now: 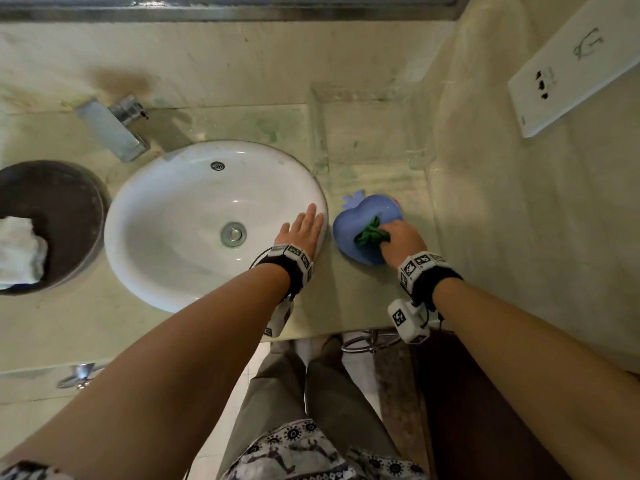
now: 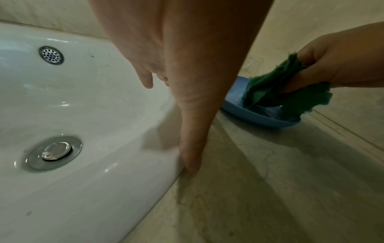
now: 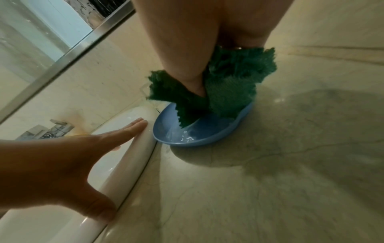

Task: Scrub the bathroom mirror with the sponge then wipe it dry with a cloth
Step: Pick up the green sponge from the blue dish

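Observation:
My right hand [image 1: 398, 237] grips a crumpled green scouring sponge [image 1: 369, 233] [image 2: 276, 92] [image 3: 228, 88] and holds its lower end in the water of a blue apple-shaped dish [image 1: 349, 244] [image 2: 257, 118] [image 3: 199, 139] on the counter right of the sink. Water runs off the sponge into the dish. My left hand [image 1: 304, 230] [image 3: 68, 154] lies flat with straight fingers on the right rim of the white sink [image 1: 173, 209] [image 2: 62, 115] [image 3: 133, 148]. The mirror's metal frame [image 1: 242, 8] [image 3: 68, 54] runs along the back wall. A white cloth [image 1: 19, 251] lies in a dark round bowl [image 1: 72, 202] at far left.
A chrome tap [image 1: 114, 128] stands behind the sink. A clear glass shelf [image 1: 367, 133] sits behind the blue dish. A white socket panel [image 1: 571, 74] is on the right wall. The beige marble counter [image 1: 485, 237] stretches right of the dish.

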